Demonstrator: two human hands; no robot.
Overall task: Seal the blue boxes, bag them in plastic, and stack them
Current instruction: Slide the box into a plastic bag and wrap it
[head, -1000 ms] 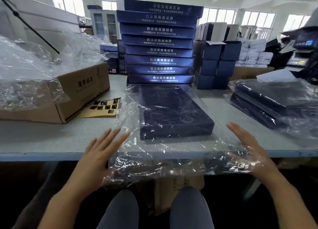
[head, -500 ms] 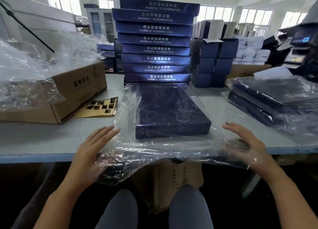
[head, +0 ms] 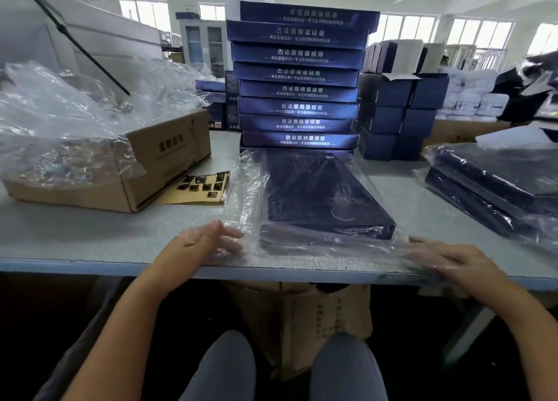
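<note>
Table [head: 90,237]: stack of blue boxes [head: 299,74] at 12 o'clock. Plastic bag [head: 247,195] at centre holds one blue box [head: 320,201], flat, mouth toward 6. Left hand [head: 199,243] at 7, right hand [head: 447,256] at 5: fingers straight, loosely together, film over them. Risk: the unfolded mouth may let the box slide out when lifted.

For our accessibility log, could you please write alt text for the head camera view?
A dark blue box lies in a clear plastic bag on the table, with the left hand and right hand open at either side of the bag's near end. A tall stack of blue boxes stands behind; bagged boxes lie at right.
</note>
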